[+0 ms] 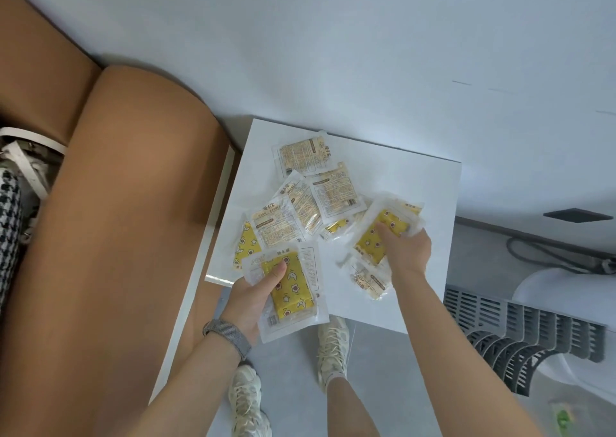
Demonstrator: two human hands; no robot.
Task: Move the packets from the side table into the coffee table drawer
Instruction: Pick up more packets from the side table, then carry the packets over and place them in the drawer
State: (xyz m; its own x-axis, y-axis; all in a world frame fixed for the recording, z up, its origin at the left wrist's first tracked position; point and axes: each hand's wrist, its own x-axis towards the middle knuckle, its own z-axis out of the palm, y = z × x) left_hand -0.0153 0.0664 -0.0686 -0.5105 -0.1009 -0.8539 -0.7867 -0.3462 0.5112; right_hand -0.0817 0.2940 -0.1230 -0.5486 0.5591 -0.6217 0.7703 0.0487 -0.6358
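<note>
Gathering packets, I see my left hand (248, 298) with fingers clamped on a yellow packet (291, 290) at the bench (416, 176) edge, thumb on top to lift it. My right hand (405, 248) pins another packet (383, 230); probably gripping. Loose packets (310, 196) lie beyond the fingertips. A tan sofa (126, 203) crowds the left; no drawer visible.

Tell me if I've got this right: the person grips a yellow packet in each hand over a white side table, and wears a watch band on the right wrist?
Not quite. In the head view the watch band sits on the left wrist, not the right. The rest holds: the left hand and right hand each grip a yellow packet over the white side table.
</note>
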